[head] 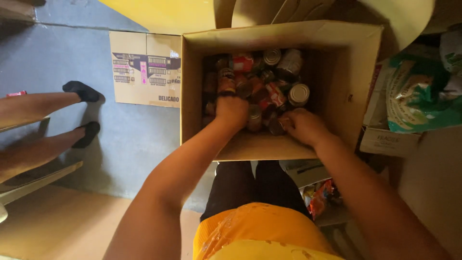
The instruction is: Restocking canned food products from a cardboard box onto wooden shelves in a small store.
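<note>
Lying jumbled in an open cardboard box (337,72): tins (298,94), some upright showing silver lids, others tipped showing red labels.

The cardboard box (346,72) is plain tan-brown, darker inside where shadow falls. The cans (269,91) in it show silver-grey lids and red, orange and white labels. The box flap (144,67) at the left is pale tan with purple and pink print. The floor (72,48) is blue-grey. The near shirt (260,231) is bright orange-yellow above black trousers (255,183). At the right, a bag (423,96) is green and white.
</note>
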